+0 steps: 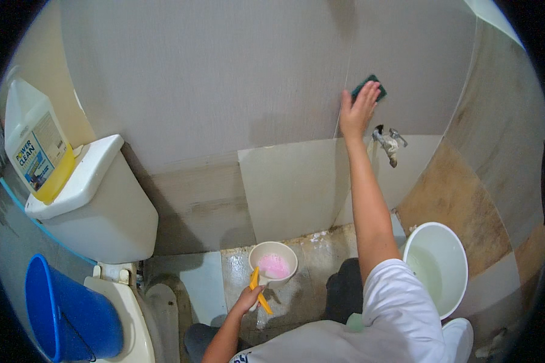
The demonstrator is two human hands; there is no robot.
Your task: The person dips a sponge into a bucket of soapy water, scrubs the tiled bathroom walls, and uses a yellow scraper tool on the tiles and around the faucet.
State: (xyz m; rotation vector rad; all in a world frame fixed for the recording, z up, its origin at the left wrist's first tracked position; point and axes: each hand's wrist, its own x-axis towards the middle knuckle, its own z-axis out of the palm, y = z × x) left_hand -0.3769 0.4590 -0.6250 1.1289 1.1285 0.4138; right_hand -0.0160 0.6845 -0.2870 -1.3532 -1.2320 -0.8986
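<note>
My right hand [360, 112] is stretched up to the grey wall, its fingers laid over a dark green scouring pad [378, 86] pressed against the tiles. Just below that hand, a metal tap [389, 144] juts from the wall. Low on the left, my left hand [249, 299] is closed round the handle of a cream dipper [292, 254], which has pink, foamy liquid [273, 265] in it. A yellow-orange plastic handle [264, 302], perhaps of a brush, is in the same grip and lies across the dipper's rim; its other details are too small to tell.
A white toilet tank [112, 206] stands at left, with a jug of yellow liquid [39, 145] on its lid. On the toilet sits a blue bucket [91, 323]. A white bucket of water [460, 266] stands by my right side. The floor [315, 260] looks wet.
</note>
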